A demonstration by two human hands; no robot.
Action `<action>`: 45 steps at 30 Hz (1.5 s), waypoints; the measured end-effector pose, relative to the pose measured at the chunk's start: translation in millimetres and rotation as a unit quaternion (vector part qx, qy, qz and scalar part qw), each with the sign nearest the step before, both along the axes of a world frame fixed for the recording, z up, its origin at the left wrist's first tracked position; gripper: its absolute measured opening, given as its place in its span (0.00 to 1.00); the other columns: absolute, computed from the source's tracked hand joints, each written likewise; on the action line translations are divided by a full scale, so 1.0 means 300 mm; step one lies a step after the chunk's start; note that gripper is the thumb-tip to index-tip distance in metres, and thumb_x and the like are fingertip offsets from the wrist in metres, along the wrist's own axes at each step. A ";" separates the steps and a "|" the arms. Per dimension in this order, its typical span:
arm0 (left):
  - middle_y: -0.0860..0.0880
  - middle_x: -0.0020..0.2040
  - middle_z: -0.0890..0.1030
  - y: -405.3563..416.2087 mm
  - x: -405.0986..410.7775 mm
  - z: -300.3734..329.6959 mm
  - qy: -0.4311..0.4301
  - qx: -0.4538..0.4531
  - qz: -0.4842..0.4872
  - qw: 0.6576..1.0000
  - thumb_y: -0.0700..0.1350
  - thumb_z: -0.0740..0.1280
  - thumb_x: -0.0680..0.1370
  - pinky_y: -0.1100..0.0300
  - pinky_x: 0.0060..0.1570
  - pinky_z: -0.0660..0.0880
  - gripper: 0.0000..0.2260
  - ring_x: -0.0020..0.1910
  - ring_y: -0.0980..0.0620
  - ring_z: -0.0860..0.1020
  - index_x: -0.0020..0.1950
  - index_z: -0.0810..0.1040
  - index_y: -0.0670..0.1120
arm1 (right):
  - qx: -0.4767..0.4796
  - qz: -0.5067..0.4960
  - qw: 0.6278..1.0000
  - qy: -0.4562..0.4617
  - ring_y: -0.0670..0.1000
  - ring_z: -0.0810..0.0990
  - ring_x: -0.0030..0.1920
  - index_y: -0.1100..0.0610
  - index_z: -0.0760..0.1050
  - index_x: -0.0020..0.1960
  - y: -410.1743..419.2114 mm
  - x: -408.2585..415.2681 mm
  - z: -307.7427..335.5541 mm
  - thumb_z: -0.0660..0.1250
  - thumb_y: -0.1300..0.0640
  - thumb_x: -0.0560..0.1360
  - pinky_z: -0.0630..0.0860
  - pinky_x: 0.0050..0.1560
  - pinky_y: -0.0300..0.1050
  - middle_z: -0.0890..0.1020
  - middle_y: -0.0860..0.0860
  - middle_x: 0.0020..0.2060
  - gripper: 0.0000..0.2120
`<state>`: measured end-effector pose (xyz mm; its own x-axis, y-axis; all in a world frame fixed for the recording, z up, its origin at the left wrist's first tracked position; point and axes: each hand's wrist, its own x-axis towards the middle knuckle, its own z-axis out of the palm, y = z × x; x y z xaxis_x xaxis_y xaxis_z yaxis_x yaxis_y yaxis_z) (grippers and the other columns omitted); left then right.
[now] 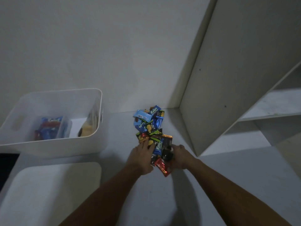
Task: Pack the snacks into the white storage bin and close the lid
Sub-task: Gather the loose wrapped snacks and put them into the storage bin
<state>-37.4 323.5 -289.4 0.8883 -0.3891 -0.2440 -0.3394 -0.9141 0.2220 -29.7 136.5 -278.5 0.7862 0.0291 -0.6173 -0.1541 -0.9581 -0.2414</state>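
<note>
At the far left we see the white storage bin (53, 145) standing open on the pale table (228, 185), against the wall. Inside it, toward its left half, lies a clear inner tray holding blue and red snack packets (50, 128); toward its right wall a yellowish packet (87, 130) leans, its print too dim for us to read. In front of the bin, nearer to us and apart from it, the white lid (53, 191) lies flat on the table.

Moving right, we come to the pile of snacks (150, 123) heaped on the table, well clear of the bin. Its far end is mostly blue wrappers, one reading "Kalpa" (154, 110); the middle holds green-and-black packets with orange fruit pictures (149, 128).

Our left hand (143, 158) rests on the near left edge of the pile, fingers spread flat over a green packet. Between the two hands sit a blue "Kalpa" bar (158, 148) and a red foil wrapper (162, 167), the red one poking out toward us. Our right hand (182, 158) presses in on the near right edge, fingers curled against a dark packet (167, 154); we cannot tell whether it actually grips it.

At the far right stands a white shelf unit (244, 79), its side panel rising close beside the pile.
</note>
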 end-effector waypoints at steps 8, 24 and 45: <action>0.34 0.73 0.63 -0.039 0.067 -0.086 -0.006 0.090 -0.021 0.996 0.60 0.80 0.47 0.33 0.52 0.73 0.58 0.67 0.29 0.68 0.73 0.61 0.51 | -0.003 0.047 0.997 -0.057 0.64 0.53 0.72 0.45 0.38 0.76 0.020 -0.003 -0.075 0.79 0.37 0.52 0.70 0.65 0.64 0.45 0.57 0.75 0.67; 0.45 0.67 0.70 -0.040 0.078 -0.147 -0.024 0.004 -0.009 1.000 0.50 0.72 0.68 0.48 0.64 0.69 0.26 0.69 0.41 0.62 0.66 0.72 0.50 | -0.023 0.078 0.985 -0.151 0.59 0.73 0.59 0.50 0.66 0.68 -0.029 0.038 -0.126 0.68 0.50 0.71 0.73 0.60 0.54 0.73 0.57 0.61 0.27; 0.40 0.78 0.42 0.019 -0.008 -0.180 -0.004 -0.057 0.094 0.994 0.65 0.75 0.57 0.35 0.71 0.49 0.57 0.76 0.36 0.42 0.78 0.47 0.55 | 0.005 0.084 0.980 -0.181 0.60 0.56 0.74 0.50 0.57 0.74 -0.072 0.026 -0.082 0.75 0.38 0.62 0.70 0.65 0.64 0.57 0.56 0.73 0.48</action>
<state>-39.6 329.1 -343.3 0.9496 -0.2408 -0.2007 -0.1669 -0.9304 0.3263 -22.0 114.9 -303.1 0.9372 0.1808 -0.2983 0.1024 -0.9601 -0.2603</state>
